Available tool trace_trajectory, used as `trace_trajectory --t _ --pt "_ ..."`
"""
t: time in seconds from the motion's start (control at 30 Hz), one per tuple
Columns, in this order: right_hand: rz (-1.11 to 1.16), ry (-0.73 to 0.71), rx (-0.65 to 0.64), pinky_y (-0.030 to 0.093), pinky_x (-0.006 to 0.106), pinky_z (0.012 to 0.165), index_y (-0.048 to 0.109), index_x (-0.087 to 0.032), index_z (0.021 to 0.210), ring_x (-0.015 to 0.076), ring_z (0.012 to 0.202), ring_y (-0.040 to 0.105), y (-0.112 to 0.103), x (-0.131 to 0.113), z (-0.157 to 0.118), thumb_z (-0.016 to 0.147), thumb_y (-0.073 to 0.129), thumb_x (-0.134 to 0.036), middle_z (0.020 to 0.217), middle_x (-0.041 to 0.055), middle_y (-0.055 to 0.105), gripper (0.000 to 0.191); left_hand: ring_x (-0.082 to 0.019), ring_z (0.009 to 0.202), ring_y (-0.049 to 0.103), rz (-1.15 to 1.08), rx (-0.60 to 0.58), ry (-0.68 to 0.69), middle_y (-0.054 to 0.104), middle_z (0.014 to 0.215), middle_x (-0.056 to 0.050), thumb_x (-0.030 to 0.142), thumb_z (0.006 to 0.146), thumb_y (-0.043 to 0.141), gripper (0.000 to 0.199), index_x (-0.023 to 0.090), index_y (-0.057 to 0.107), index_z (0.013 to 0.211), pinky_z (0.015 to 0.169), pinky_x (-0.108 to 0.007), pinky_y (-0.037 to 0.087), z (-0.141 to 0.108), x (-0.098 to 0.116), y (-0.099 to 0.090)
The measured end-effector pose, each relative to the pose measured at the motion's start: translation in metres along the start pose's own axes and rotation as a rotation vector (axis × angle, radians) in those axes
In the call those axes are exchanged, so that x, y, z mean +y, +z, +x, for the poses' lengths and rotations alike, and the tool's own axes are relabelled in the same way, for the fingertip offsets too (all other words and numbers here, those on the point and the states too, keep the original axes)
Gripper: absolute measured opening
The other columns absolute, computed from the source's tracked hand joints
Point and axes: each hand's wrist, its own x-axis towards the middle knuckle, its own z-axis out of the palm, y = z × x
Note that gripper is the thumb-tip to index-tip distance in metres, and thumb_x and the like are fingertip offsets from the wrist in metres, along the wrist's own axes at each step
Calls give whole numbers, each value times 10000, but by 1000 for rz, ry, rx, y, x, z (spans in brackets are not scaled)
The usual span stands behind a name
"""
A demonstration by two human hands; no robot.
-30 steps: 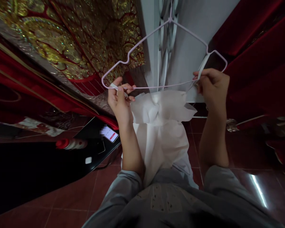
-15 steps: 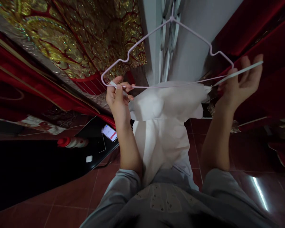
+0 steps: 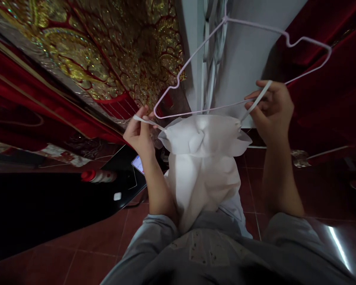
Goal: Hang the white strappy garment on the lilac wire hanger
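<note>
A pale pink hanger (image 3: 201,37) hangs at the top centre, tilted with its right end higher. Below its bottom bar is a white garment (image 3: 201,158) with a ruffled top edge and a strap at each side. My left hand (image 3: 141,132) pinches the left strap (image 3: 148,121) beside the hanger's lower left corner. On the other side my right hand (image 3: 271,109) holds the right strap (image 3: 259,97) between its fingers, close to the hanger's bottom bar, which passes behind that hand.
Gold sequined cloth (image 3: 106,47) hangs at the upper left, red fabric (image 3: 338,91) at the right. On a black table (image 3: 47,213) at the left are a red-capped bottle (image 3: 97,176), a phone (image 3: 138,163) and a small white case (image 3: 117,196).
My right hand has moved left and inward with its strap. The hanger has shifted right, and its right end has swung up, away from my right hand. My left hand has moved slightly left.
</note>
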Motion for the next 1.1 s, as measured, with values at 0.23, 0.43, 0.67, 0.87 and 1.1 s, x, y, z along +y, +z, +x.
trace_trajectory --t 0.23,0.43,0.67,0.87,1.1 --pt "26 48 -93 603 306 635 645 -345 1371 240 1041 761 8 -1 -7 838 875 -569 1113 46 760 622 -294 1066 797 72 -576 83 833 1118 -67 378 573 1104 596 230 830 1082 960 -412 665 59 24 24" --pt "47 55 -111 540 263 555 631 -365 1406 145 790 677 12 -5 -21 878 843 -553 1241 40 757 599 -150 796 648 105 -519 59 671 724 22 38 995 759 265 189 720 780 813 -280 538 68 46 56" --pt "59 80 -111 444 233 495 609 -364 1416 59 587 480 27 -18 -34 849 865 -548 1302 20 745 648 -142 824 751 -344 -84 -381 783 855 11 410 1033 803 243 222 649 1030 807 -290 577 -2 1 55" --pt "4 15 13 645 368 746 604 -355 1426 184 913 720 8 2 -30 820 877 -595 1433 68 704 707 -198 975 797 -346 -105 -250 835 980 -30 555 1017 776 316 249 700 995 866 -294 592 -35 -8 71" --pt "-53 -101 306 615 437 835 683 -294 1171 227 954 679 -60 46 28 772 919 -544 1113 76 661 526 -172 798 743 -397 -138 -100 796 892 -17 577 1008 795 352 244 710 934 841 -311 607 -19 -4 64"
